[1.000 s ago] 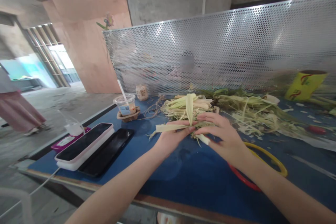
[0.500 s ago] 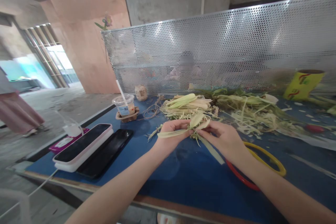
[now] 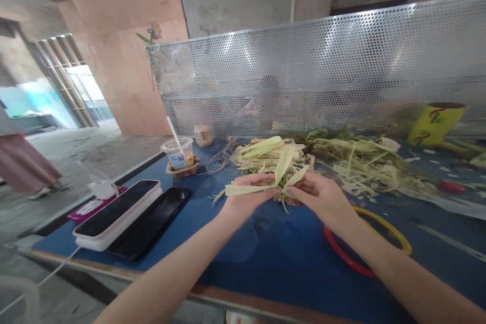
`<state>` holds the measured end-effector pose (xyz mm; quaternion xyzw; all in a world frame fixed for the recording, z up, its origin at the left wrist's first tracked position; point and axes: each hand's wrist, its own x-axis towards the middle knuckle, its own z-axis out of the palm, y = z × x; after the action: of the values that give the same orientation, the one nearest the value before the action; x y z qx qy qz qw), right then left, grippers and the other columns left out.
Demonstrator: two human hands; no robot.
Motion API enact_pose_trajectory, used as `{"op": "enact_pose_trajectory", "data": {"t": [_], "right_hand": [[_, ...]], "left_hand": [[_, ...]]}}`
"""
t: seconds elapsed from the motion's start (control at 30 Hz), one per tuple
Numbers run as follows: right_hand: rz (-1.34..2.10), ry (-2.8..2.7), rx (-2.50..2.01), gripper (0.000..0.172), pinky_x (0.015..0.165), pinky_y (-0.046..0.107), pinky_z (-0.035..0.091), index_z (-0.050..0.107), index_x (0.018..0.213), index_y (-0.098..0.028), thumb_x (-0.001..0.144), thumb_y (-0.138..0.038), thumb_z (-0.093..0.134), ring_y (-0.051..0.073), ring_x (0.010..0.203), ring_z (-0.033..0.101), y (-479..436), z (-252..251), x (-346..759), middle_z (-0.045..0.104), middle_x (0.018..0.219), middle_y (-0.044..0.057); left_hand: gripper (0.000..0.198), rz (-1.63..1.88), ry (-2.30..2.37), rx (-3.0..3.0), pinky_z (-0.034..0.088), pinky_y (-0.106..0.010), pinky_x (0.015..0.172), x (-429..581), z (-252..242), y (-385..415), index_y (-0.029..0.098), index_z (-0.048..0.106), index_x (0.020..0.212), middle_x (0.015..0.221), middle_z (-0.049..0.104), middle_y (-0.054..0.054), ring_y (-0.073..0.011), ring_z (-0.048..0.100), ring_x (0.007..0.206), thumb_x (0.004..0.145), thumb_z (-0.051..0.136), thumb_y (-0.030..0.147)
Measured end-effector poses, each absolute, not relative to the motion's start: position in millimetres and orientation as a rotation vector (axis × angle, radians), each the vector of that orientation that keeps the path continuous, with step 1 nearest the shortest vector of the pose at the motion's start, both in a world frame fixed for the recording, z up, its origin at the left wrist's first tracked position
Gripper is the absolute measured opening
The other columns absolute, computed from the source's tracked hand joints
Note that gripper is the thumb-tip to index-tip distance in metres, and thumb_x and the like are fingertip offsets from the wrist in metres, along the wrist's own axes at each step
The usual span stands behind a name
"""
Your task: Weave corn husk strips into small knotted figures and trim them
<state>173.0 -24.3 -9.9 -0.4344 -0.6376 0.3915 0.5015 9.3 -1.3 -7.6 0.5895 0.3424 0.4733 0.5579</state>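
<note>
- The left hand (image 3: 248,193) has its thumb and fingers pinching pale husk strips (image 3: 284,166) where they meet, at the fingertips nearest the right hand.
- The right hand (image 3: 317,193) pinches the same gathering from its own side, thumb in front and fingers curled behind; the two thumb tips are close together.
- From that meeting point, between the hands, one strip stands upright, one lies leftward across the left hand, and a shorter one slants up beside the right fingers.
- Small greenish stems (image 3: 281,206) poke out just below the thumbs; whether they are held too, I cannot tell.
- Just beyond both hands, a stack of pale husks (image 3: 261,149) lies on the blue table (image 3: 243,258).
- Under and beside the right forearm, a red and yellow ring (image 3: 343,258) rests flat.
- Beyond the right hand and to its right spreads a tangle of green and dry husks (image 3: 360,164), with a yellow tube (image 3: 436,124) farther out.
- Beyond the left hand and to its left are loose twine (image 3: 220,159) and a lidded cup (image 3: 181,157) with a straw.
- Well left of the left hand, a black phone (image 3: 152,225) lies beside a pale-rimmed phone (image 3: 119,207).
- Farthest ahead of both hands stands a perforated metal panel (image 3: 322,61).
</note>
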Motion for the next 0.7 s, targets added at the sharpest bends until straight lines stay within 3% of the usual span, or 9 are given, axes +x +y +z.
{"op": "enact_pose_trajectory", "data": {"t": [0.1, 0.2, 0.33, 0.43, 0.5, 0.6, 0.7], "right_hand": [[1.059, -1.470, -1.051, 0.020, 0.047, 0.024, 0.046, 0.055, 0.078, -0.016, 0.069, -0.033, 0.061, 0.013, 0.051, 0.059, -24.3, -9.7, 171.8, 0.062, 0.063, 0.000], [1.084, -1.448, -1.091, 0.034, 0.045, 0.026, 0.047, 0.048, 0.093, -0.017, 0.068, -0.035, 0.062, 0.014, 0.048, 0.059, -22.6, -13.1, 172.6, 0.061, 0.060, -0.001], [0.529, -1.695, -1.077, 0.058, 0.060, 0.033, 0.051, 0.028, 0.120, -0.021, 0.072, -0.027, 0.059, 0.018, 0.066, 0.062, -21.0, -15.0, 179.8, 0.061, 0.080, 0.003], [-0.172, -2.014, -0.934, 0.046, 0.074, 0.037, 0.047, 0.039, 0.119, -0.024, 0.077, -0.019, 0.054, 0.020, 0.085, 0.057, -22.5, -10.6, 187.0, 0.057, 0.094, 0.007], [-0.479, -2.161, -0.773, 0.035, 0.077, 0.036, 0.044, 0.048, 0.111, -0.025, 0.078, -0.015, 0.053, 0.019, 0.087, 0.055, -25.0, -6.8, 189.6, 0.058, 0.092, 0.006], [-0.597, -2.241, -0.608, 0.025, 0.074, 0.032, 0.042, 0.055, 0.100, -0.024, 0.079, -0.011, 0.051, 0.015, 0.078, 0.053, -30.5, -2.9, 189.9, 0.060, 0.083, 0.003], [-0.625, -2.199, -0.642, 0.021, 0.077, 0.033, 0.039, 0.060, 0.092, -0.025, 0.082, -0.011, 0.048, 0.016, 0.082, 0.053, -36.1, -1.4, 189.8, 0.062, 0.087, 0.003]], "left_hand": [[0.036, 1.115, 0.785, 1.347, 0.046, -0.031, 0.077, 10.4, -7.6, -2.6, 0.011, 0.067, 0.090, 0.084, 0.069, -0.009, -0.0175, 0.062, 0.075, 0.056, 0.074, 0.020], [0.029, 1.078, 0.799, 1.233, 0.044, -0.029, 0.076, 11.9, -6.9, -4.1, 0.012, 0.068, 0.080, 0.076, 0.069, -0.006, -0.0163, 0.061, 0.074, 0.053, 0.075, 0.019], [0.019, 0.997, 0.841, 1.118, 0.040, -0.025, 0.068, 10.6, -6.4, -3.0, 0.012, 0.068, 0.067, 0.063, 0.066, -0.003, -0.0124, 0.058, 0.064, 0.051, 0.075, 0.018], [0.011, 0.961, 0.855, 1.070, 0.038, -0.023, 0.064, 8.3, -5.8, -1.7, 0.012, 0.068, 0.059, 0.058, 0.064, -0.002, -0.0104, 0.054, 0.058, 0.052, 0.073, 0.019], [0.009, 0.950, 0.838, 1.052, 0.038, -0.023, 0.065, 7.6, -5.6, -1.7, 0.013, 0.067, 0.056, 0.057, 0.064, -0.002, -0.0100, 0.054, 0.058, 0.052, 0.072, 0.019], [0.010, 0.950, 0.799, 1.068, 0.039, -0.023, 0.067, 8.2, -5.7, -2.6, 0.012, 0.068, 0.058, 0.060, 0.065, -0.003, -0.0110, 0.056, 0.060, 0.052, 0.072, 0.020], [0.018, 0.997, 0.774, 1.163, 0.042, -0.025, 0.071, 9.4, -6.7, -3.6, 0.011, 0.069, 0.068, 0.065, 0.067, -0.004, -0.0135, 0.059, 0.065, 0.052, 0.073, 0.018]]}}
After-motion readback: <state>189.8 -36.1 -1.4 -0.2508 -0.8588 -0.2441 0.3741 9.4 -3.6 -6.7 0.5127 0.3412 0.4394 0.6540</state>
